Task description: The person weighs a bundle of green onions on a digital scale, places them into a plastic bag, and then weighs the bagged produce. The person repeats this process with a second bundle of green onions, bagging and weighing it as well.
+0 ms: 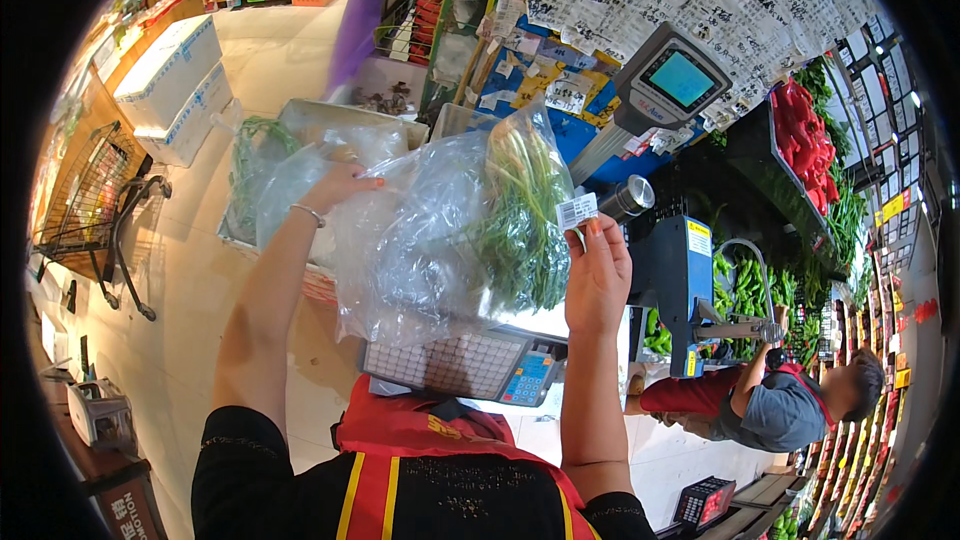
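My left hand (pixel 339 186) grips the left part of a large clear plastic bag (pixel 420 240), its fingertips partly hidden by the film. Inside the bag's right side lies a bundle of leafy green herbs (pixel 525 217) with pale stems and roots. Between the thumb and fingers of my right hand (pixel 600 270) is a small white printed label (pixel 577 211) with a barcode, held at the bag's right edge. Beneath the bag is a label-printing scale, its key panel (pixel 457 360) facing me and its raised display (pixel 679 79) lit blue-green.
Left of the bag stands a white foam box (pixel 412 136) with more bagged greens (pixel 259 139). A blue bag-sealing machine (pixel 681 292) is at the right, near green peppers (pixel 754 285). Another person (pixel 780 405) stands beyond it. A shopping cart (pixel 90 195) is at the far left.
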Motion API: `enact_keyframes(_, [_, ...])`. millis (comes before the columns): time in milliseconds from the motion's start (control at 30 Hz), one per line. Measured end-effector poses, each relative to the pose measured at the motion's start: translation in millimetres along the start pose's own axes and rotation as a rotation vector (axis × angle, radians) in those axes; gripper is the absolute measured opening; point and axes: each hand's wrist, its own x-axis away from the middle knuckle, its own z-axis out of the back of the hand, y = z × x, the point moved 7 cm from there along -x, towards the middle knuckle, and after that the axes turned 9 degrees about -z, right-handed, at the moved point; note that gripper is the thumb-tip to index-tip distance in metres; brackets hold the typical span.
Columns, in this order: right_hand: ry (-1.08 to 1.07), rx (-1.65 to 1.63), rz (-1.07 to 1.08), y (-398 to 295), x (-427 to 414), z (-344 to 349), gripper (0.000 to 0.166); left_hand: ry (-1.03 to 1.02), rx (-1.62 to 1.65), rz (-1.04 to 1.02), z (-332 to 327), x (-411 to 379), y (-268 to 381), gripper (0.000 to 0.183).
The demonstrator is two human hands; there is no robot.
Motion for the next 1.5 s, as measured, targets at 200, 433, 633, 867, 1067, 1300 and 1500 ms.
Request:
enact_keyframes(200, [0.048,0.024,0.036,-1,3,16,0.011,0.359,0.069,-0.374,27,50,55,0.032])
enact_keyframes(433, [0.067,-0.023,-0.008,16,1,38,0.008,0.278,0.418,-0.316,32,90,88,0.028])
enact_keyframes(633, [0.063,-0.03,-0.058,18,7,36,0.012,0.297,0.607,-0.127,10,140,40,0.023])
enact_keyframes(867, [0.005,-0.07,-0.107,28,14,33,0.018,0.65,0.923,-0.185,-6,189,-12,0.025])
enact_keyframes(1067, [0.017,-0.121,-0.131,25,30,-7,0.019,0.949,1.131,-0.016,-78,256,-108,0.013])
enact_keyframes(1300, [0.015,-0.253,-0.186,48,42,-53,0.025,0.568,1.007,0.134,-190,304,-169,0.014])
enact_keyframes(1500, [0.031,-0.371,-0.327,77,55,-90,0.034,0.357,0.694,0.152,-196,313,-187,0.012])
